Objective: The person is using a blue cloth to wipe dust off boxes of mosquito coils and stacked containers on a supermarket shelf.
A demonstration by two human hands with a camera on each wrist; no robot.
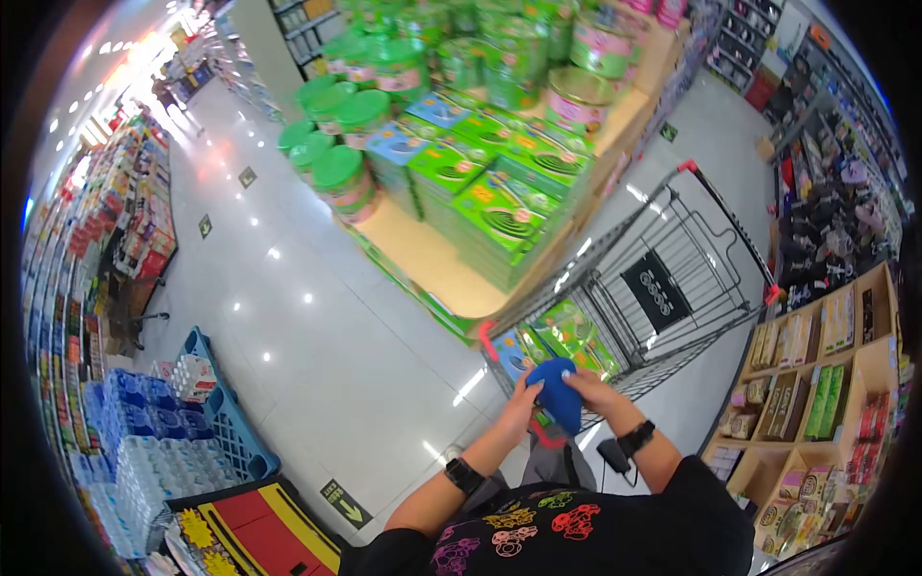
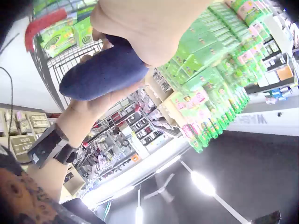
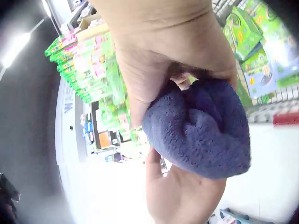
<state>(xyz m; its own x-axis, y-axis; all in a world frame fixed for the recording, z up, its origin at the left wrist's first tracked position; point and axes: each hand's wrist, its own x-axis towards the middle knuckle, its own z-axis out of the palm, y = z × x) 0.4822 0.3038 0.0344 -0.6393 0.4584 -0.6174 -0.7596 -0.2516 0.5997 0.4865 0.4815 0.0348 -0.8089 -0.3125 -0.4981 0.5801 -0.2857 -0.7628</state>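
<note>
Holding bundled blue cloth (image 1: 557, 403) in left grip (image 1: 521, 403) and right grip (image 1: 591, 391); both curled round it. Shopping cart (image 1: 657, 291) ahead carries green boxes (image 1: 576, 331).

**Site type: shop, self-service supermarket**

We record a supermarket sales floor. Evidence: a wire shopping cart (image 1: 657, 291) stands beside a display table (image 1: 423, 252) stacked with identical green boxes (image 1: 509, 213) and green-lidded tubs (image 1: 338, 175). To one side we note a long shelf run (image 1: 91, 250) packed with goods, plus shrink-wrapped bottle packs (image 1: 178, 470). Opposite, wooden shelving (image 1: 759, 384) holds packets sorted into compartments. A floor marker (image 1: 346, 504) with an arrow lies in the wide, glossy aisle (image 1: 317, 336). Overhead we see strip lights (image 2: 203, 182).
</note>
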